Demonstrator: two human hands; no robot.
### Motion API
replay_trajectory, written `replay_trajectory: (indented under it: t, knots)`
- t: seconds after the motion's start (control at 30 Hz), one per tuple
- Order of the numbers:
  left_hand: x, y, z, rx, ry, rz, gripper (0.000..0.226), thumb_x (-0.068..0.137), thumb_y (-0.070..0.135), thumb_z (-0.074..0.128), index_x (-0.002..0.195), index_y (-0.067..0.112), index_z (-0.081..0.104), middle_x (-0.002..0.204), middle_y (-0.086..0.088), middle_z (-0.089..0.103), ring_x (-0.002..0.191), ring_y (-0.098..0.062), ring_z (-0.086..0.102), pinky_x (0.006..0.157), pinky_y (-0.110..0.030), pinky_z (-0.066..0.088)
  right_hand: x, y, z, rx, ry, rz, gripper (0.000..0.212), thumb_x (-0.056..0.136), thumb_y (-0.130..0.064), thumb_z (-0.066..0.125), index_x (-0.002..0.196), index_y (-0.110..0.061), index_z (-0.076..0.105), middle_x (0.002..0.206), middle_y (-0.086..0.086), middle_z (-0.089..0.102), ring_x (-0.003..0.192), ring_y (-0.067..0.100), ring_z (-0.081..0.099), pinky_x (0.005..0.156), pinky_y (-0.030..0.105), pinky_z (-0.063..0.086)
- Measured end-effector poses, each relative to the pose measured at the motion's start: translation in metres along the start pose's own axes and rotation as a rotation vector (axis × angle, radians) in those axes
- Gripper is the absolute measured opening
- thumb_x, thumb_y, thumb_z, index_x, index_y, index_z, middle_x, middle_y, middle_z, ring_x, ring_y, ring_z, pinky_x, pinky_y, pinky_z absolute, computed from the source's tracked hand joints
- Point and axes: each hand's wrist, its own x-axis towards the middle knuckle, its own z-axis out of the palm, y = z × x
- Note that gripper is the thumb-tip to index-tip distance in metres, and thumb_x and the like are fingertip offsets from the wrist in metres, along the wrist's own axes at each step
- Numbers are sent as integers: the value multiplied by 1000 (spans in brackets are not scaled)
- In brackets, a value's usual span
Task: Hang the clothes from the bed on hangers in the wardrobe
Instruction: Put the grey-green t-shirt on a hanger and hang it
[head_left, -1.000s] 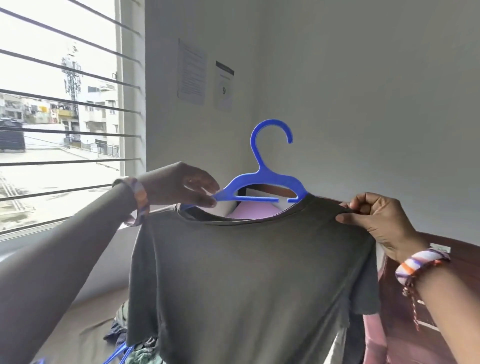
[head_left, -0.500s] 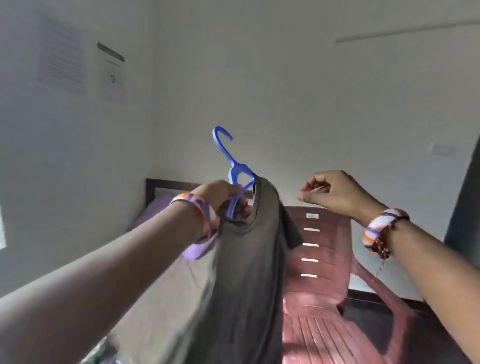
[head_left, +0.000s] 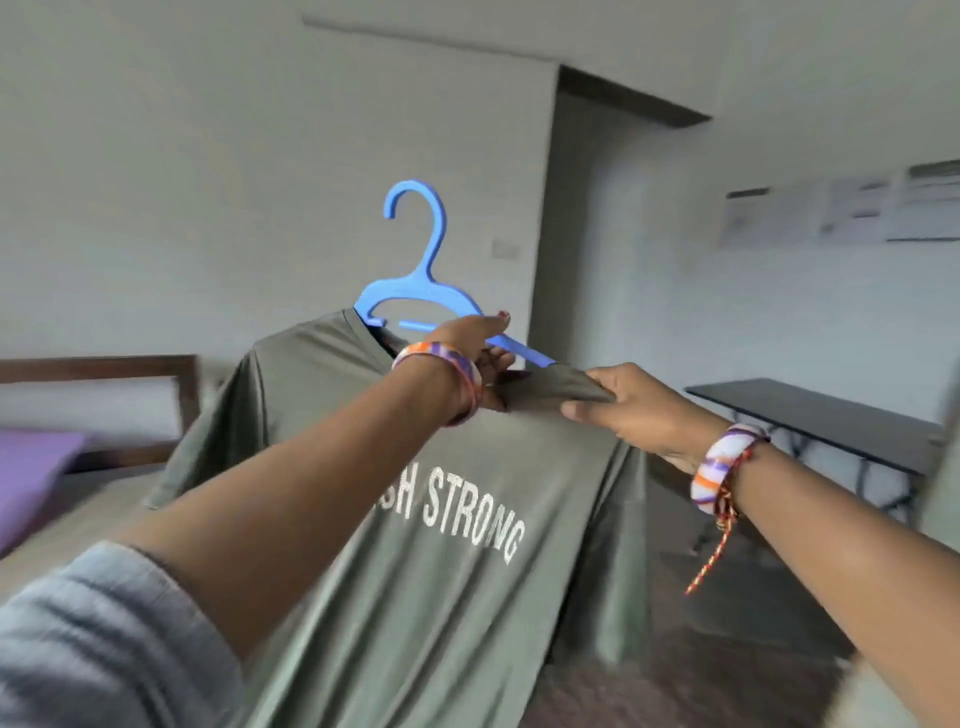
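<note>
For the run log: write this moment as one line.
stage: fitting shirt on hanger | left hand: grips blue hanger | right hand: pinches olive T-shirt shoulder over hanger arm | wardrobe: unseen

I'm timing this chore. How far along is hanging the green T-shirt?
Partly done: the blue hanger sits inside the green T-shirt at one shoulder. In hand: the left hand holds the hanger while the right hand pulls bunched fabric over its bare arm. Left: seating that shoulder and hanging it up; no wardrobe is in view.
</note>
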Motion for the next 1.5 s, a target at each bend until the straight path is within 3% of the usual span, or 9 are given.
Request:
replay_trajectory:
  t: [0.13, 0.37, 0.7, 0.87, 0.97, 1.07, 1.2, 1.4, 1.5]
  knots:
    - [6, -22, 97, 353, -292, 17, 19, 93, 24, 55, 78, 13, 53, 75, 1, 57, 68, -10, 56, 80, -47, 47, -69, 46, -95, -6, 228, 63, 17, 88, 4, 57, 101, -3, 66, 93, 2, 60, 83, 4, 50, 71, 11, 38]
    - [32, -52, 243, 720, -735, 263, 10, 91, 17, 58, 85, 12, 65, 81, -1, 69, 70, -9, 64, 69, -30, 55, -191, 110, -237, -144, 527, 256, 18, 89, 3, 57, 100, -8, 65, 87, -2, 64, 67, -9, 56, 68, 3, 40]
    - [121, -116, 484, 889, -1170, 414, 12, 90, 12, 58, 80, 15, 64, 68, 8, 69, 62, -1, 64, 60, -22, 52, -289, 215, -412, -493, 890, 502, 23, 83, -9, 66, 82, 13, 61, 77, 29, 62, 71, 17, 51, 66, 32, 38]
    - [173, -136, 613, 885, -1276, 466, 14, 90, 14, 58, 78, 16, 63, 74, 5, 67, 66, -4, 64, 59, -21, 51, -293, 268, -501, -553, 983, 558, 32, 72, -27, 65, 79, 4, 65, 72, 14, 64, 71, 16, 54, 69, 37, 44]
    - [193, -147, 686, 887, -1325, 490, 14, 90, 15, 59, 77, 18, 62, 71, 7, 67, 63, -1, 63, 59, -21, 51, -298, 297, -540, -629, 1119, 597, 9, 82, -12, 65, 76, -6, 70, 77, 15, 69, 74, 20, 58, 73, 36, 47]
    - [204, -159, 755, 918, -1375, 540, 11, 90, 18, 60, 79, 16, 62, 75, 5, 66, 63, -1, 63, 61, -23, 51, -310, 320, -579, -671, 1247, 599, 23, 84, -7, 63, 63, -15, 63, 63, 7, 61, 66, 20, 54, 64, 32, 41]
    - [213, -173, 843, 973, -1409, 664, 12, 90, 19, 60, 79, 16, 62, 75, 4, 65, 61, 0, 62, 62, -24, 51, -333, 346, -643, -732, 1392, 600, 14, 83, -8, 65, 71, -3, 67, 68, 15, 62, 67, 21, 52, 66, 34, 42]
    - [229, -186, 976, 1076, -1359, 961, 11, 89, 16, 60, 91, 8, 66, 74, 1, 64, 50, 4, 57, 41, -10, 41, -365, 388, -754, -864, 1527, 503, 25, 80, -7, 68, 57, -8, 58, 46, -6, 49, 54, 15, 43, 50, 24, 30]
    - [242, -178, 1043, 1102, -1286, 1067, 16, 89, 17, 60, 93, 3, 69, 75, -2, 67, 48, 5, 54, 43, -7, 38, -371, 406, -815, -811, 1572, 383, 17, 80, -3, 68, 69, -16, 69, 65, 1, 65, 64, 18, 55, 53, 19, 40]
